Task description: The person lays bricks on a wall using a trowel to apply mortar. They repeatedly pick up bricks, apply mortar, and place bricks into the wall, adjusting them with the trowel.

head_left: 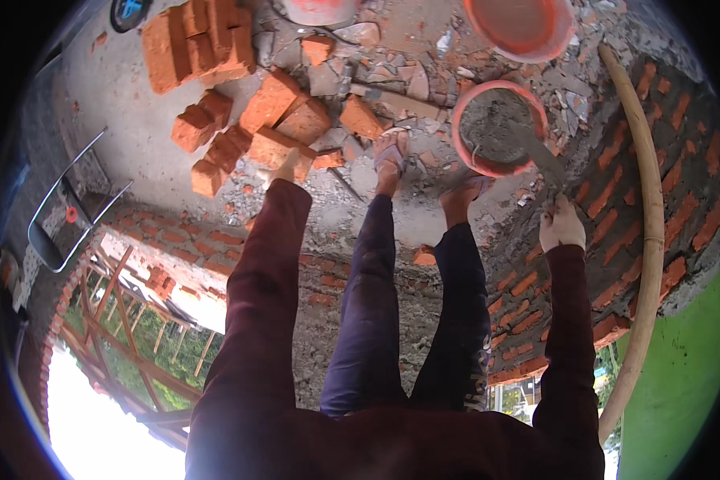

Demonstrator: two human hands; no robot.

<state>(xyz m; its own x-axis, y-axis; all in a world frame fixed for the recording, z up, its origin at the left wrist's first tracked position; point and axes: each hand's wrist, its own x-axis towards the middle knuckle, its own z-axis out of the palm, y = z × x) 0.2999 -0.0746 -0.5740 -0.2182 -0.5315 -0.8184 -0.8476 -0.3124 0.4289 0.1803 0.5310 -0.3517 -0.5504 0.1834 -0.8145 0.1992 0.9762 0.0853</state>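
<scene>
My right hand [562,226], in a pale glove, is closed round the handle of a trowel [546,162]. The trowel's blade reaches over the right rim of a round orange tub [458,132] that contains grey mortar [492,120]. On the left, my gloved left hand [277,170] is at the near end of an orange brick [274,147] in a loose heap. Its fingers look spread against the brick, and part of the hand is hidden by the sleeve. More bricks [270,100] lie just beyond.
A brick wall [608,208] with mortar joints rises at right, crossed by a bamboo pole [648,184]. Stacked bricks [196,44] stand at far left. Another orange tub [520,28] is at the back. Rubble [412,76] and a wooden-looking strip [400,102] lie beyond my feet.
</scene>
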